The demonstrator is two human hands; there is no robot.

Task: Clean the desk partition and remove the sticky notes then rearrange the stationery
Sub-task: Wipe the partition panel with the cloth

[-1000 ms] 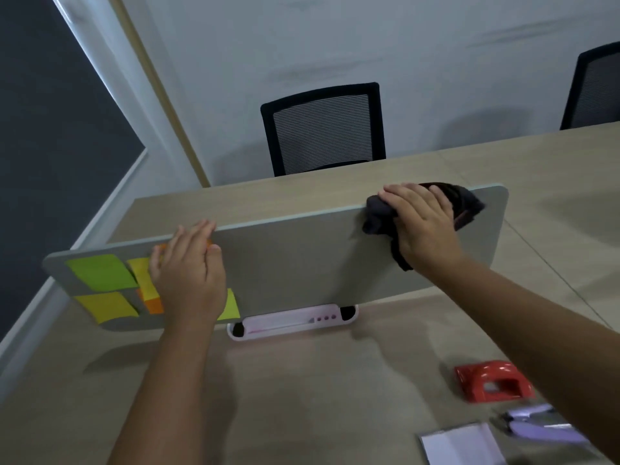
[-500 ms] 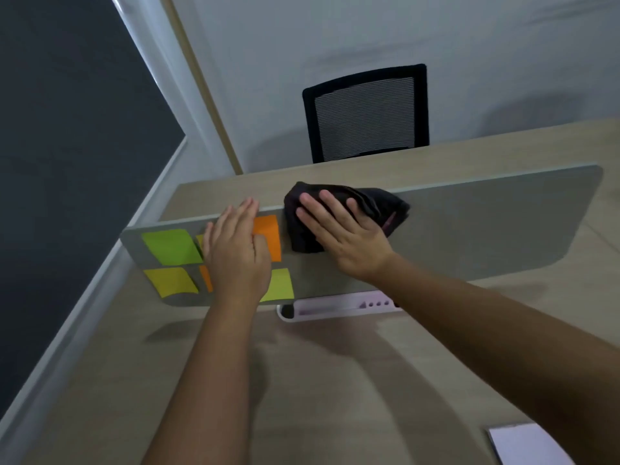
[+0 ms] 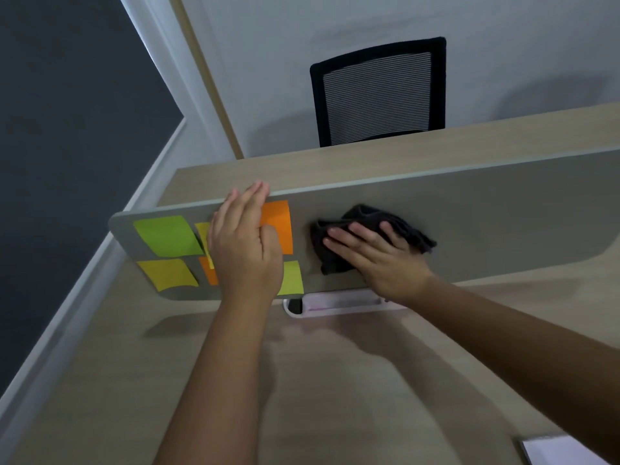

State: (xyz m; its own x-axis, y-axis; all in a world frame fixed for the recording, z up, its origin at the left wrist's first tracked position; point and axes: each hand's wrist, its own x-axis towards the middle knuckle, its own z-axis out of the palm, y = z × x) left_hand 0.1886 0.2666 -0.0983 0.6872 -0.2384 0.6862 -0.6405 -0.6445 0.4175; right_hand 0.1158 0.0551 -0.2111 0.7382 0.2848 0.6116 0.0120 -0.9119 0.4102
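Note:
A grey desk partition (image 3: 486, 223) stands across the wooden desk (image 3: 302, 380) on a white foot (image 3: 339, 302). Several sticky notes cover its left end: a green one (image 3: 167, 234), a yellow one (image 3: 167, 273), an orange one (image 3: 278, 223) and a yellow-green one (image 3: 292, 278). My left hand (image 3: 245, 250) lies flat over the notes, fingers reaching the partition's top edge and hiding some notes. My right hand (image 3: 375, 260) presses a dark cloth (image 3: 369, 229) flat against the partition just right of the notes.
A black mesh chair (image 3: 379, 92) stands behind the desk against the pale wall. A white notepad corner (image 3: 553, 451) shows at the bottom right. A dark wall panel (image 3: 67, 129) runs along the left.
My right hand swept the cloth from the partition's right end leftward to beside the notes, then down and slightly right. My left hand stayed on the notes. The view shifted left, losing the red hole punch.

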